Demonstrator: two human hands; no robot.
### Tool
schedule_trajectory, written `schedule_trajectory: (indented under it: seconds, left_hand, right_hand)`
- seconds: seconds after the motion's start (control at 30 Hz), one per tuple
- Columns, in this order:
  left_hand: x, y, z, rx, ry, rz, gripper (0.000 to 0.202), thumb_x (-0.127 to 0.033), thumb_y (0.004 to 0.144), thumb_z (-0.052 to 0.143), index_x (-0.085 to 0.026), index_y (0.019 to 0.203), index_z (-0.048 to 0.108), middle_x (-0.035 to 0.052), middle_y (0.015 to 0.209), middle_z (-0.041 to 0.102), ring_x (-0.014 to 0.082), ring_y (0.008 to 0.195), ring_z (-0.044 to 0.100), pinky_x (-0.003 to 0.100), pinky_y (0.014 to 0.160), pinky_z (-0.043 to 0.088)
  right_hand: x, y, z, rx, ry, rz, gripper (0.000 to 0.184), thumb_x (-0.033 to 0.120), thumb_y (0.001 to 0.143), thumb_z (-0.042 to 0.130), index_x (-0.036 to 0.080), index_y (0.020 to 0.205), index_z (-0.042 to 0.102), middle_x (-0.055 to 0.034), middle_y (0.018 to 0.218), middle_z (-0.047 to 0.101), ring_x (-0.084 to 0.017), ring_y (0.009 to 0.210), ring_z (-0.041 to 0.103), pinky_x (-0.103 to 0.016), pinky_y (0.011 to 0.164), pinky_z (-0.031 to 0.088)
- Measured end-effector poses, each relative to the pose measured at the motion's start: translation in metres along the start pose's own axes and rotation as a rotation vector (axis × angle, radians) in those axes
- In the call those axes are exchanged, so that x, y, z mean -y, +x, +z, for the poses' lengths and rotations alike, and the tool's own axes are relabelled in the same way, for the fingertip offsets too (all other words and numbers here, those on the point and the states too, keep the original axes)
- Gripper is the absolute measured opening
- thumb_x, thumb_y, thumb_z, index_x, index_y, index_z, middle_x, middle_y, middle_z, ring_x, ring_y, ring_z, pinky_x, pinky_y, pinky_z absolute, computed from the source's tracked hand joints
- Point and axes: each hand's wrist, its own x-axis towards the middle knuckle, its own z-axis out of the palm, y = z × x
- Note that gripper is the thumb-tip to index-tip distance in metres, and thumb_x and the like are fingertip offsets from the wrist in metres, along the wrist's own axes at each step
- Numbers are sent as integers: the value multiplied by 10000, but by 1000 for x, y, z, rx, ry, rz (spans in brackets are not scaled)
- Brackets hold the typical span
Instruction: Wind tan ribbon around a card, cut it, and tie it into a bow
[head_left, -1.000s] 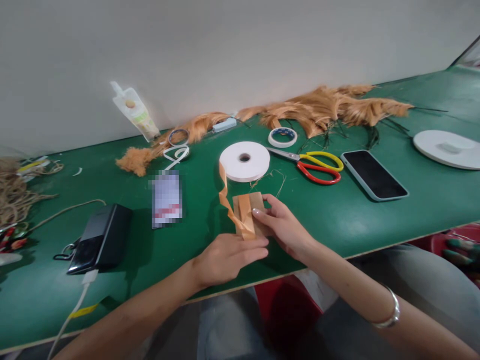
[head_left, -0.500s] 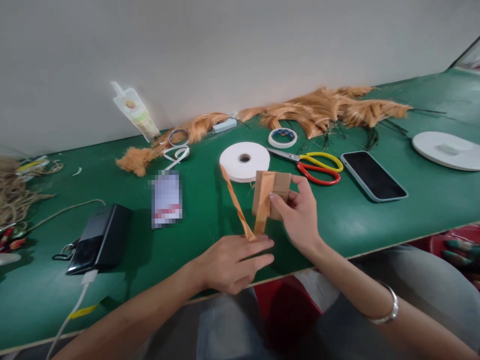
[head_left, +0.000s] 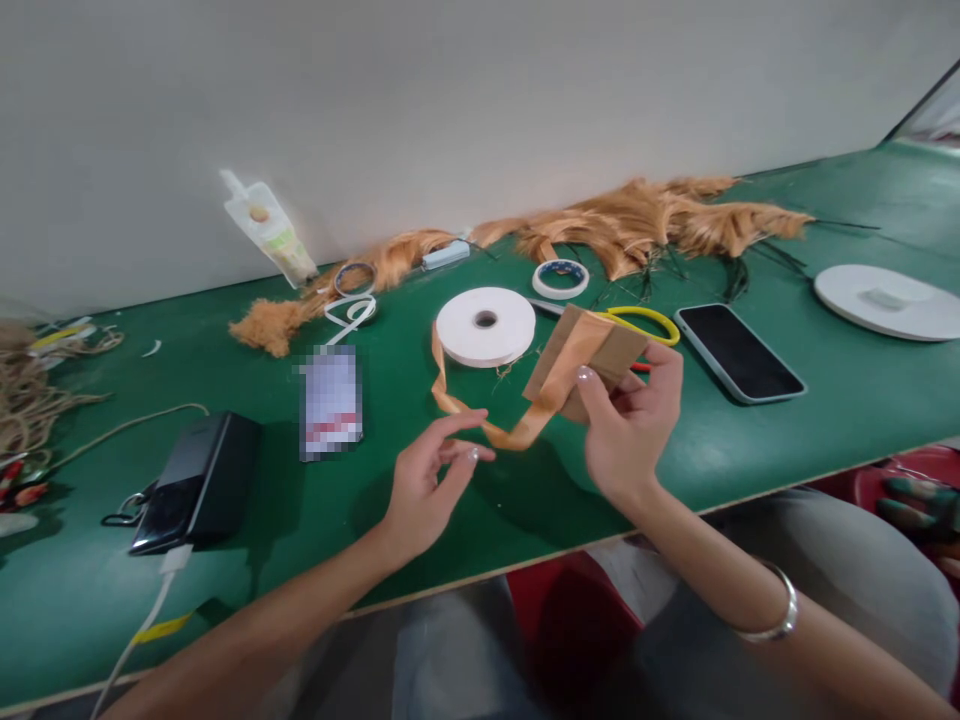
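Observation:
My right hand (head_left: 637, 430) grips a small folded piece of brown cardboard (head_left: 621, 352), the thumb pressing a strip of orange ribbon (head_left: 564, 372) against its face. From the cardboard the ribbon sags down in a loop and runs back to the left side of a white spool (head_left: 463, 325) lying flat on the table. My left hand (head_left: 431, 485) is just left of the loop, thumb and index finger apart. The index fingertip is close to the ribbon; I cannot tell whether it touches. Behind the cardboard lie scissors (head_left: 654, 320) with yellow and red handles, partly covered.
Orange fibre bundles (head_left: 622, 225) lie along the wall behind a roll of tape (head_left: 560, 279). A phone (head_left: 739, 352) and a white disc (head_left: 892, 303) are at right. At left are a black power bank (head_left: 199, 480) with cable, a blurred card (head_left: 331, 400) and tangled cords (head_left: 45, 390).
My right hand has moved right with the cardboard, now tilted and covering part of the scissors. My left hand has drawn back left and opened, and the ribbon between has gone slack.

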Motion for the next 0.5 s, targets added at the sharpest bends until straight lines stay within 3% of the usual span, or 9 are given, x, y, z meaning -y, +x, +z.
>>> schedule_trajectory:
  seconds: [0.1, 0.2, 0.27, 0.33, 0.4, 0.5]
  left_hand:
    - [-2, 3, 1, -15, -22, -133, 257, -296, 840, 554, -170, 1061, 591, 121, 1162, 632, 56, 518, 621, 162, 450, 468]
    - [-2, 6, 4, 82, -179, -202, 476, -313, 757, 653, -207, 1196, 502, 148, 1272, 559, 58, 465, 617, 180, 419, 479]
    - [-1, 8, 6, 177, -267, -233, 562, -318, 703, 700, -197, 1208, 486, 144, 1189, 614, 89, 459, 629, 195, 406, 489]
    - [-1, 10, 6, 261, -269, -272, 404, -336, 696, 703, -131, 1025, 589, 96, 903, 707, 119, 457, 633, 206, 411, 496]
    - [0, 11, 6, 295, -189, -272, 255, -348, 721, 678, -106, 787, 634, 45, 636, 680, 138, 464, 632, 215, 427, 505]
    - [3, 13, 2, 223, 37, -54, 208, -303, 759, 641, -128, 646, 653, 28, 567, 660, 139, 514, 639, 220, 470, 516]
  right_hand:
    - [4, -7, 1, 64, -6, -32, 322, 197, 700, 649, 250, 924, 424, 58, 731, 617, -101, 612, 613, -253, 598, 521]
    - [10, -16, 2, 188, -39, 62, 307, 207, 721, 638, 255, 930, 419, 54, 712, 616, -107, 600, 607, -260, 596, 515]
    - [13, -23, 2, 272, -48, 170, 298, 224, 746, 629, 263, 947, 413, 46, 726, 624, -117, 614, 612, -272, 610, 514]
    - [15, -27, 2, 330, -34, 271, 297, 243, 759, 627, 268, 960, 410, 42, 736, 628, -124, 625, 615, -281, 619, 513]
    - [15, -29, 3, 363, 12, 353, 297, 262, 763, 628, 269, 967, 412, 40, 740, 629, -130, 642, 621, -281, 619, 512]
    - [14, -29, 4, 419, 137, 501, 307, 274, 756, 641, 269, 974, 425, 40, 745, 629, -134, 688, 631, -268, 628, 515]
